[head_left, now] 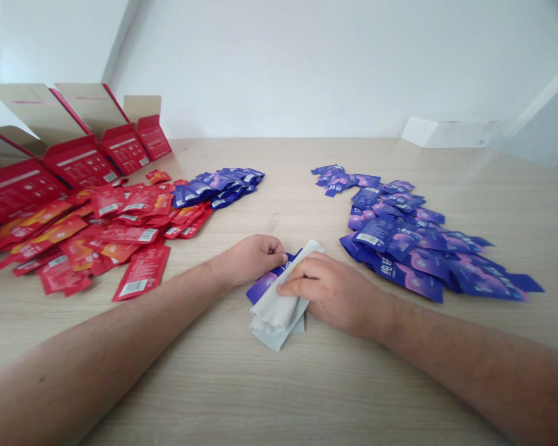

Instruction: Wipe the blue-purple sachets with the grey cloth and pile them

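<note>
left hand (255, 257): thumb and fingers drawn in, pinching the upper edge of a blue packet (261, 287). right hand (330, 285): closed in on a folded white cloth (277, 307), thumb and fingers laid across its upper face; the underside of this grip is hidden.

the blue packet sits between the two hands, near the middle of the table (223, 384), tilted at a slant. cloth lies over part of it, so only its left side and upper end show: dark blue with a purple patch and pale print. cloth's lower end hangs in loose layers toward the person, edge ragged. both forearms bare, reaching in from the near corners.

beyond the left hand, a spread of red packets (134, 234), orange patches on some, barcodes on others, overlapping at many angles. at its far right end, a heap of blue packets (218, 184), touching the red ones. beyond the right hand, a longer bank of purple-blue packets (400, 235), running from far centre to right, well apart from the other heap.

far left: row of red boxes (81, 162), flaps raised. far right: white box (446, 133), near the wall (279, 68).
</note>
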{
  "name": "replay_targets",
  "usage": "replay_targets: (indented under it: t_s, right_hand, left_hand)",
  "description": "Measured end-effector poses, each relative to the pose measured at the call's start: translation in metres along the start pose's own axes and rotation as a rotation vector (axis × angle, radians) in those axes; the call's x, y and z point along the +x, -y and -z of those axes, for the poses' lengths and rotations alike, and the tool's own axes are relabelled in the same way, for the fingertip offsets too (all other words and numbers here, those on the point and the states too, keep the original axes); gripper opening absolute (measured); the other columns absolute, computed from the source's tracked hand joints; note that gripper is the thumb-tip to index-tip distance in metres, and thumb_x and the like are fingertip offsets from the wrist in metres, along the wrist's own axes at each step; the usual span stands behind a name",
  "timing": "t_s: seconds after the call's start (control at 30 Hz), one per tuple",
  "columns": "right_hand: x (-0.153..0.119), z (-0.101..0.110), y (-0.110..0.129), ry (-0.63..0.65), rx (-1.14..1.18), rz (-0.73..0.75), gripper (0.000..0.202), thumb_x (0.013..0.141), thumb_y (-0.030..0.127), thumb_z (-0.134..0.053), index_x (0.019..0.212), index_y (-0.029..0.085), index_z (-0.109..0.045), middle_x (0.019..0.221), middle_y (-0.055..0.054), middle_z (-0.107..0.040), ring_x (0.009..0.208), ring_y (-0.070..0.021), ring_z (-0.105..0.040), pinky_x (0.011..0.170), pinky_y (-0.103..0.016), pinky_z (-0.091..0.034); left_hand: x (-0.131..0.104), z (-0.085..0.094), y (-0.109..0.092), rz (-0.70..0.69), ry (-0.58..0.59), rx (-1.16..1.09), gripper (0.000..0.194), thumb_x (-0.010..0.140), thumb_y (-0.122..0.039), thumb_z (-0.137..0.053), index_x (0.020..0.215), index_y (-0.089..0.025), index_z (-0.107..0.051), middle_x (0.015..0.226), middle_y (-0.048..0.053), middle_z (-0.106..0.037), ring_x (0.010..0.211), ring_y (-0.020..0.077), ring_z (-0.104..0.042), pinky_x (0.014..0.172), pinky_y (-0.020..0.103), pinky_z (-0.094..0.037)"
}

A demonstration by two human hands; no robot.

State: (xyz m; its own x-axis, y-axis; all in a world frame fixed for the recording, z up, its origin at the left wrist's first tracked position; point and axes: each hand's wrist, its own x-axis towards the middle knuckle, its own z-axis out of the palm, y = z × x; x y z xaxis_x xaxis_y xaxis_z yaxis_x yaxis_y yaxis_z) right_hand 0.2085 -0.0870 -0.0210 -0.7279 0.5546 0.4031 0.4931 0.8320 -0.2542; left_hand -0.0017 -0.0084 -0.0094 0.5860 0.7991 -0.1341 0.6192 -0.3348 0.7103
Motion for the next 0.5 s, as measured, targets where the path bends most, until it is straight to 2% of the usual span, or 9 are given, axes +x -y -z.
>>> replay_targets:
  t_s: [0.1,0.27,0.43,0.5]
  right_hand:
    - [0.0002,-0.0006,0.0015,0.019,0.007,0.042,0.025,0.093,0.017,-0.056,0.114,0.021,-0.068,0.105,-0.007,-0.067,0.102,-0.0202,-0.057,0.09,-0.036,-0.049]
    - [0.0,0.0004,0.0008,-0.036,0.0,-0.056,0.032,0.087,0.007,-0.058,0.115,0.02,-0.068,0.104,-0.008,-0.067,0.101,-0.0207,-0.058,0.09,-0.037,-0.049]
    - [0.0001,-0.0018,0.0025,0.027,-0.004,0.06,0.025,0.094,0.019,-0.054,0.114,0.021,-0.068,0.106,-0.007,-0.066,0.103,-0.021,-0.056,0.092,-0.037,-0.048]
    - [-0.0002,-0.0013,0.0003,-0.001,-0.009,0.001,0.028,0.092,0.013,-0.055,0.115,0.021,-0.068,0.107,-0.007,-0.066,0.103,-0.0208,-0.057,0.092,-0.037,-0.048]
  left_hand:
    - [0.0,-0.0002,-0.0004,-0.005,-0.008,0.006,0.03,0.083,-0.047,-0.056,0.071,-0.019,-0.06,0.062,-0.004,-0.055,0.055,0.0101,-0.045,0.05,0.023,-0.033]
    - [-0.0002,0.0,-0.0016,0.019,0.006,-0.016,0.031,0.083,-0.049,-0.055,0.073,-0.019,-0.06,0.06,-0.004,-0.053,0.052,0.0101,-0.044,0.048,0.024,-0.032]
    - [0.0003,-0.0002,-0.001,-0.003,-0.006,0.004,0.03,0.083,-0.047,-0.056,0.073,-0.019,-0.061,0.063,-0.004,-0.056,0.055,0.0104,-0.046,0.05,0.024,-0.034]
    - [0.0001,-0.0005,-0.001,0.008,-0.002,-0.008,0.03,0.083,-0.047,-0.055,0.074,-0.019,-0.06,0.062,-0.004,-0.055,0.054,0.0103,-0.045,0.049,0.024,-0.033]
